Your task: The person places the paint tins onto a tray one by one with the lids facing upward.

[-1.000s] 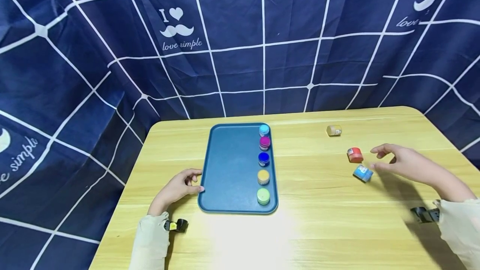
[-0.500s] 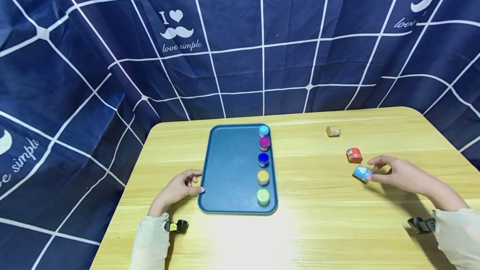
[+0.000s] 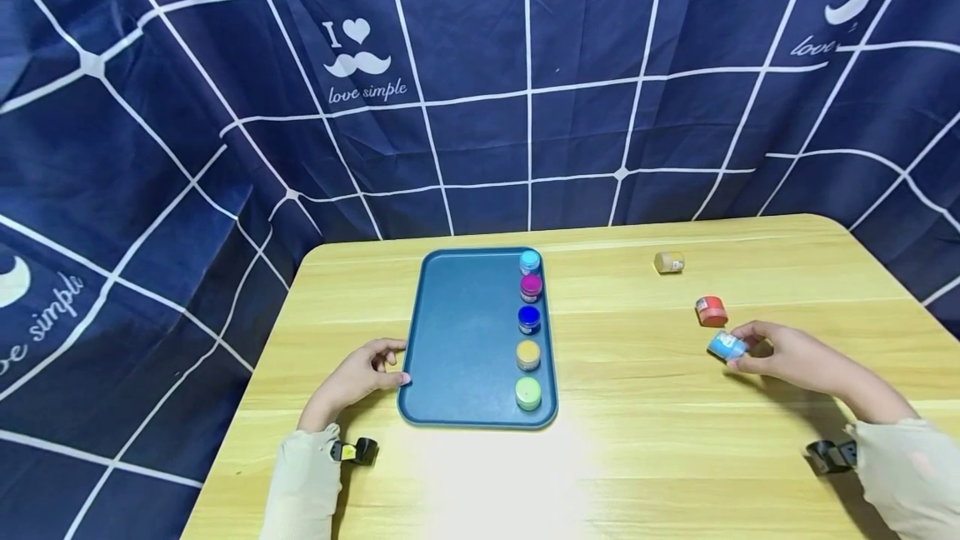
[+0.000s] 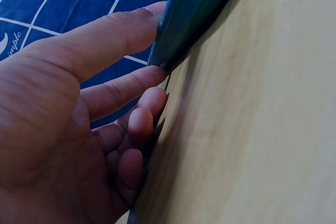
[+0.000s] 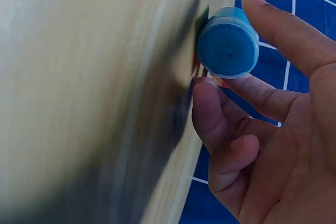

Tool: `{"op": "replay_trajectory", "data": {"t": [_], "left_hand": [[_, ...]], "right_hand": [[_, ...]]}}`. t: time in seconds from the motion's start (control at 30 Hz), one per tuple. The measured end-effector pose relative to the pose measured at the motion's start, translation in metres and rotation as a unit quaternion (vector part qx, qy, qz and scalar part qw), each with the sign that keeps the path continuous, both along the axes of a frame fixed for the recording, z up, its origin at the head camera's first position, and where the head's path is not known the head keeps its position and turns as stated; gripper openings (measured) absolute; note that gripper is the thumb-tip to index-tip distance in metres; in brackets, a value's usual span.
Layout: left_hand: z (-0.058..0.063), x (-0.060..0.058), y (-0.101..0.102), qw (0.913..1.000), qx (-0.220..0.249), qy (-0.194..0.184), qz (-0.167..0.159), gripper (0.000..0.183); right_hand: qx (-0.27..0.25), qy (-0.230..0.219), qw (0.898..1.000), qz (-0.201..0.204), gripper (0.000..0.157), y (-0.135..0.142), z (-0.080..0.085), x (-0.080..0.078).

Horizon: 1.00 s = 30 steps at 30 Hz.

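Note:
My left hand [image 3: 365, 377] pinches the left rim of a dark blue-green tray [image 3: 457, 323], thumb on top and index finger underneath, plainest in the left wrist view. At the right my right hand [image 3: 795, 361] holds a light blue paint jar [image 3: 727, 346] that lies on its side. In the right wrist view the thumb and index finger flank this jar [image 5: 228, 50], its round end facing the camera; the other fingers [image 5: 233, 161] curl below. Just behind it lies a red paint jar [image 3: 711, 312], tipped over.
Along the tray's right side stand several jars: cyan [image 3: 529, 262], magenta [image 3: 531, 287], dark blue [image 3: 528, 319], yellow-orange [image 3: 528, 354] and light green [image 3: 528, 392]. A tan jar [image 3: 669, 262] lies on its side toward the table's back. A navy gridded cloth [image 3: 480, 140] hangs behind.
My right hand has come down and in to the light blue jar, and its thumb and index finger now close about it. My left hand stays at the tray's rim.

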<state>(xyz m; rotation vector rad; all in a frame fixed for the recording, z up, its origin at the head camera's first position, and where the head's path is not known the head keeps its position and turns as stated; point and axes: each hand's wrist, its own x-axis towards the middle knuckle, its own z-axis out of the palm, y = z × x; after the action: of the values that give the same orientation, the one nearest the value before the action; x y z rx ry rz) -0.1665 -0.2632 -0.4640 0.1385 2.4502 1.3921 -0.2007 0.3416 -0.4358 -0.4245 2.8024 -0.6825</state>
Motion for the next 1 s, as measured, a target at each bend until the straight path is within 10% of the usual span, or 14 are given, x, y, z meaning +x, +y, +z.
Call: {"op": "replay_trajectory", "data": {"t": [1.0], "left_hand": [[-0.001,-0.001,0.000,1.0000,-0.007,0.003,-0.006,0.059]], "right_hand": [[-0.009,0.010,1.000,0.016,0.037,-0.025,0.012,0.000]]}}
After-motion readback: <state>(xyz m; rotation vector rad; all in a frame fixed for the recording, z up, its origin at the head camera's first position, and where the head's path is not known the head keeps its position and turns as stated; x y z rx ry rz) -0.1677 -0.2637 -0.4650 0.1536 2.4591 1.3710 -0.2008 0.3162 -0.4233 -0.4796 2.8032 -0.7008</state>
